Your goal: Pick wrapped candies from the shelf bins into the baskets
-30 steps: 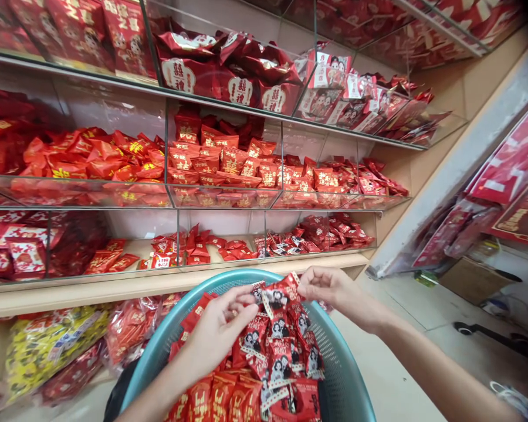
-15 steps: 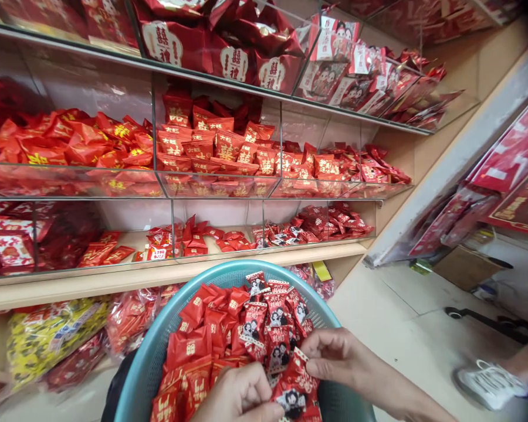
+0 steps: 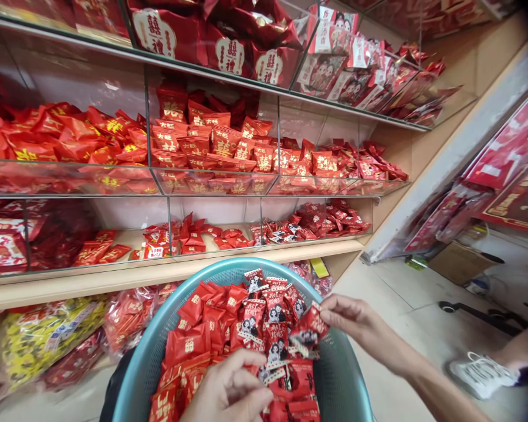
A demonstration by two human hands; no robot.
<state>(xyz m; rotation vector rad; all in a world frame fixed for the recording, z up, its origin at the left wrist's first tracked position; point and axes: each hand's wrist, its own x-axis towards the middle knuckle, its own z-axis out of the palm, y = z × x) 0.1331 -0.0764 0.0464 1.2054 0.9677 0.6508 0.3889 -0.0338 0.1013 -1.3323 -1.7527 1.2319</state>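
Note:
A teal plastic basket (image 3: 158, 346) sits right below me, heaped with small red candy packets (image 3: 211, 328), some printed with a cartoon couple. My right hand (image 3: 356, 322) reaches in from the right and pinches one red candy packet (image 3: 310, 325) by its corner, lifted just above the pile. My left hand (image 3: 231, 390) is low at the basket's near side, fingers curled together on the packets there; what it grips is hidden.
Glass-fronted shelves (image 3: 211, 187) full of red packets rise just behind the basket, above a wooden ledge (image 3: 158, 272). Bagged sweets (image 3: 48, 334) lie under the ledge at left. At right are tiled floor, a cardboard box (image 3: 457, 264) and a white shoe (image 3: 481, 372).
Both hands dropped from the basket's far rim to its near side. The right hand then rose again to the right, lifting one packet. The view tilted slightly down.

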